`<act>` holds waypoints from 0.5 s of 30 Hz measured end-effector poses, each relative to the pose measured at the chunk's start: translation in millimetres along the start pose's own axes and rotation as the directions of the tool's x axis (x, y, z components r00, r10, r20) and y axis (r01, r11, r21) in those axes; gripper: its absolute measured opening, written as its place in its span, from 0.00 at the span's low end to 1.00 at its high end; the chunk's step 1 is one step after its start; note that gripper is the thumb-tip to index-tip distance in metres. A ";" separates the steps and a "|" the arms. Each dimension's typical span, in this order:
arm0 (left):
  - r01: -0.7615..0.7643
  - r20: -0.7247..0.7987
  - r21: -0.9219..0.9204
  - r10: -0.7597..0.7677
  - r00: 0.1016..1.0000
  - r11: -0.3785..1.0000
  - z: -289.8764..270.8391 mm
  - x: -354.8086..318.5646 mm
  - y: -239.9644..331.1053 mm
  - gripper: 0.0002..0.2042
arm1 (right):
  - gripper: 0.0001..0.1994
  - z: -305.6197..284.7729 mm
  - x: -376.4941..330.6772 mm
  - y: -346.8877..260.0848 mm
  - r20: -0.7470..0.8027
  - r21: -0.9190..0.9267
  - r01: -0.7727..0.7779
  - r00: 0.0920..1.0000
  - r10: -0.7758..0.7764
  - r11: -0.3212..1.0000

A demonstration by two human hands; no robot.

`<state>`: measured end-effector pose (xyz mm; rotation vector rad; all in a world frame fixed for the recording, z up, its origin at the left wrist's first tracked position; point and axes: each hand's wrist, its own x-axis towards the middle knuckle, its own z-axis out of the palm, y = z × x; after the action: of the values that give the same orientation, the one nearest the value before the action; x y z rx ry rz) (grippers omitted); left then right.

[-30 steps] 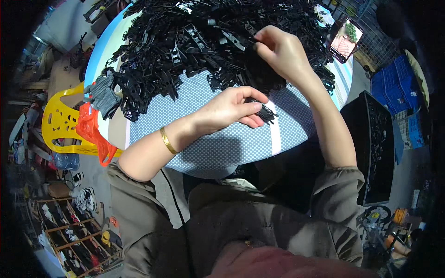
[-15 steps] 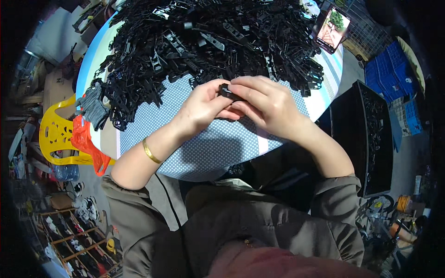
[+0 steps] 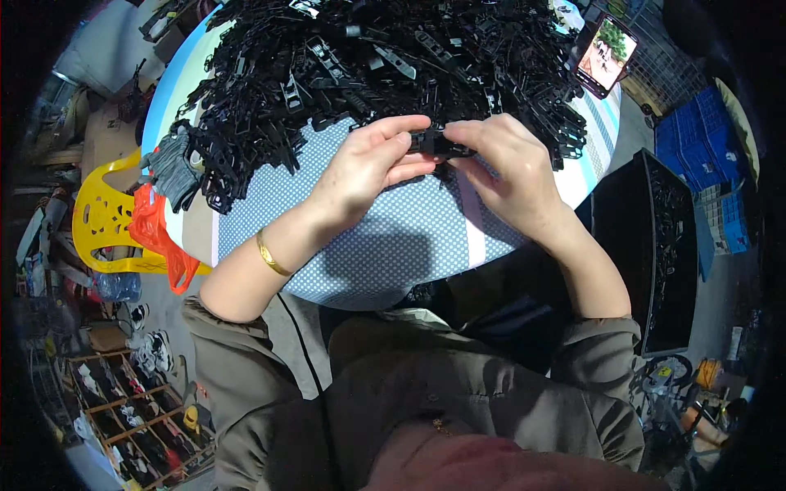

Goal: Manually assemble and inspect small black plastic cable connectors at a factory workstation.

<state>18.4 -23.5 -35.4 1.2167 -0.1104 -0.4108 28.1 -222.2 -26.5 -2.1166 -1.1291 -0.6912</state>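
Observation:
My left hand (image 3: 359, 170) and my right hand (image 3: 514, 173) meet over the near side of a round table, closed on a small black part (image 3: 439, 146) between their fingertips. The part is elongated and looks like plastic; the fingers hide some of it. My left thumb and fingers pinch its left end, and my right fingers and thumb grip its right end. Just beyond the hands spreads a large heap of black parts (image 3: 270, 90), many of them long and narrow, some with cut-out slots. Under the hands lies a dotted blue-grey table cover (image 3: 368, 209).
A phone (image 3: 606, 57) with a lit screen stands at the table's right edge. Grey fabric (image 3: 173, 176) lies at the left edge, beside a red plastic bag (image 3: 151, 225) and a yellow chair (image 3: 98, 217). Right of the table stand a large black bin (image 3: 626, 237) and blue crates (image 3: 696, 139).
Both hands have drawn slightly apart, the right one shifting rightward, so more of the black part shows between them. The whole view has shifted slightly.

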 end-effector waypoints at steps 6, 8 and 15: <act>-0.061 0.014 0.137 0.060 0.998 0.989 1.9 -2.8 -4.6 0.18 | 0.19 1.6 -2.6 -4.2 -0.019 -0.082 0.055 0.998 -0.057 0.995; -0.064 0.017 0.185 0.062 0.998 0.981 1.6 -3.3 -3.1 0.18 | 0.19 2.5 -3.0 -6.7 -0.020 -0.168 0.117 0.992 -0.122 0.979; -0.062 -0.014 0.231 0.067 0.998 0.971 7.1 -5.6 1.0 0.18 | 0.17 9.3 -5.9 -7.2 -0.093 -0.222 0.142 0.982 -0.166 0.965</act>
<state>11.4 -27.5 -31.2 1.4419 -0.1821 -0.3337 20.4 -215.4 -34.6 -2.1507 -1.2132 -1.0331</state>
